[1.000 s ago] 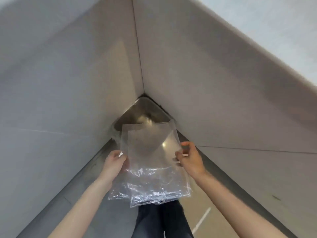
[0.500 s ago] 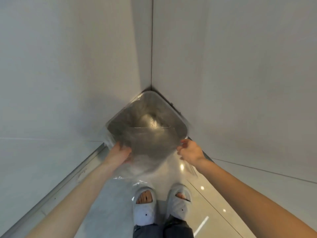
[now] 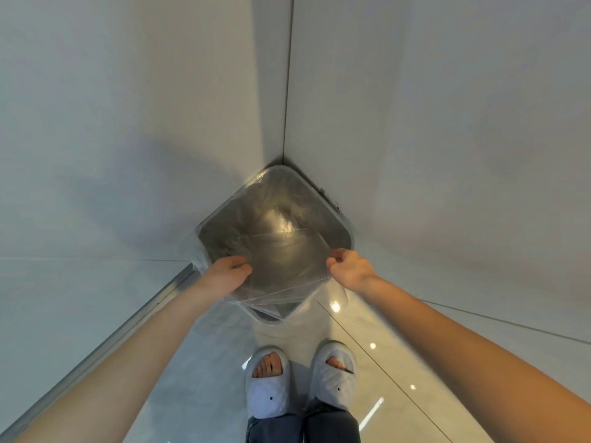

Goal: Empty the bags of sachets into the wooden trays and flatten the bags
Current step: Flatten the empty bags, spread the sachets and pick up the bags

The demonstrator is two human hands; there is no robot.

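I hold clear, empty plastic bags point(image 3: 281, 266) flat and level over the open mouth of a square bin point(image 3: 347, 225) that stands in a wall corner. My left hand point(image 3: 228, 273) grips the bags' left edge and my right hand point(image 3: 348, 270) pinches their right edge. The bags cover most of the bin's opening, and its dark liner shows through the plastic. No sachets or wooden trays are in view.
Two pale walls meet right behind the bin. A metal floor rail point(image 3: 134, 318) runs along the left wall. My feet in white slippers point(image 3: 268, 382) stand on the glossy tiled floor just in front of the bin.
The bags went from hanging upright in front of me to lying flat over the bin. My view tilted down, bringing my feet into sight, and both hands lowered to the bin's rim.
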